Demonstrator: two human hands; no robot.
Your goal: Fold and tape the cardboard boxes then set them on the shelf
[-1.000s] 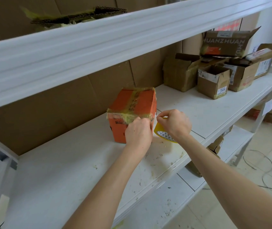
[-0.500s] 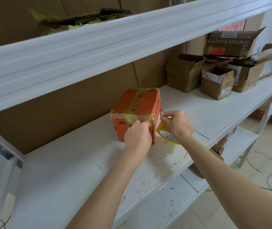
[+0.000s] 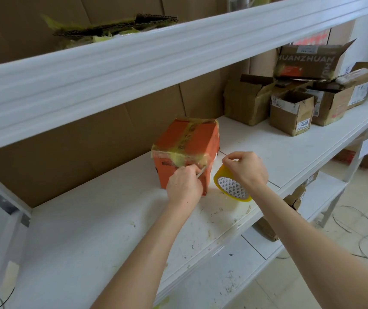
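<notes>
Left hand [image 3: 185, 186] now shifted to the front corner of the orange box [image 3: 187, 148], fingers pinching a pale strip [image 3: 201, 172] there, box standing taped on the white shelf [image 3: 89, 230], right hand [image 3: 245, 170] just beside it, fingers gripping the tape roll [image 3: 232, 186], brown boxes [image 3: 290, 117] farther right.

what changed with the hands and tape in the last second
The right hand has drawn the tape roll slightly right, away from the orange box, opening a gap between the hands. The left hand, earlier a fist against the box front, now pinches a thin pale stick aimed at the taped front corner. The box has not moved on the shelf; the brown boxes are as before.
</notes>
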